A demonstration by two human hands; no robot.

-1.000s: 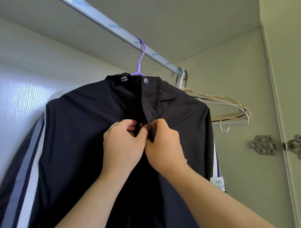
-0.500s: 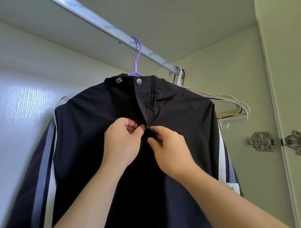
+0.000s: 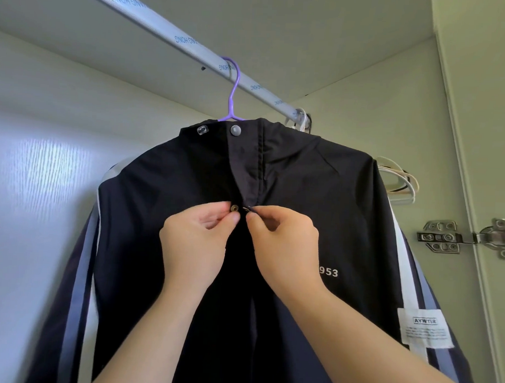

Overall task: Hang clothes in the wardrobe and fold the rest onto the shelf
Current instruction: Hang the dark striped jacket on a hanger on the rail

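A dark navy jacket (image 3: 317, 193) with white and blue sleeve stripes hangs on a purple hanger (image 3: 233, 96) from the wardrobe rail (image 3: 171, 36). My left hand (image 3: 195, 243) pinches the left front edge at chest height, just below a small brass snap (image 3: 234, 208). Opposite it, my right hand (image 3: 284, 244) pinches the right front edge by the matching snap part. A narrow gap separates the two edges. One grey snap (image 3: 235, 130) shows at the collar.
Several bare white and beige hangers (image 3: 400, 182) hang at the rail's far right end behind the jacket. A metal door hinge (image 3: 467, 237) sits on the right wall. The pale wardrobe wall (image 3: 39, 184) is to the left.
The jacket has turned to face me more squarely, showing its right sleeve and label. My two hands have drawn slightly apart, exposing both snap halves.
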